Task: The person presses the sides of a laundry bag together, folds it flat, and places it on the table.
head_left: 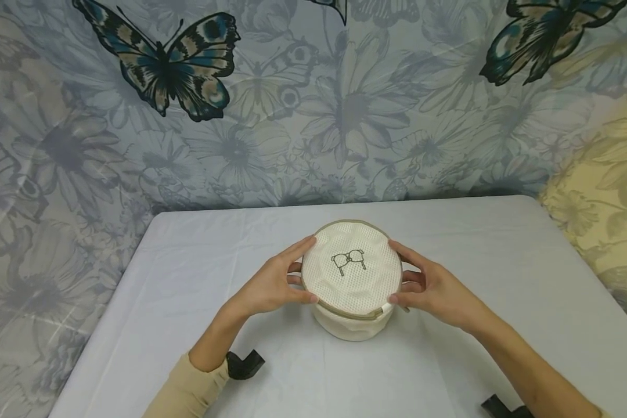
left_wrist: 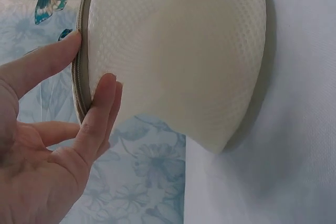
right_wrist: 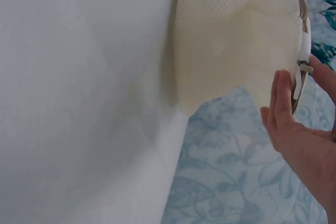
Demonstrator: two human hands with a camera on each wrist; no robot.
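A round cream mesh pouch (head_left: 351,270) stands on the white table (head_left: 188,261), with a tan zipper round its lid and a small line drawing on top. My left hand (head_left: 299,273) grips its left rim, thumb on the near side and fingers on the far side. At the right rim my right hand (head_left: 399,273) holds it the same way. In the left wrist view, the left hand (left_wrist: 90,61) has its fingertips on the zipper band of the pouch (left_wrist: 178,51). The right wrist view shows the right hand (right_wrist: 300,80) at the zipper pull (right_wrist: 304,68) of the pouch (right_wrist: 236,51).
A floral curtain with butterflies (head_left: 167,64) hangs behind and beside the table. The table's far edge runs just behind the pouch, and its left edge slants toward me. Black wrist straps (head_left: 244,364) show on both forearms.
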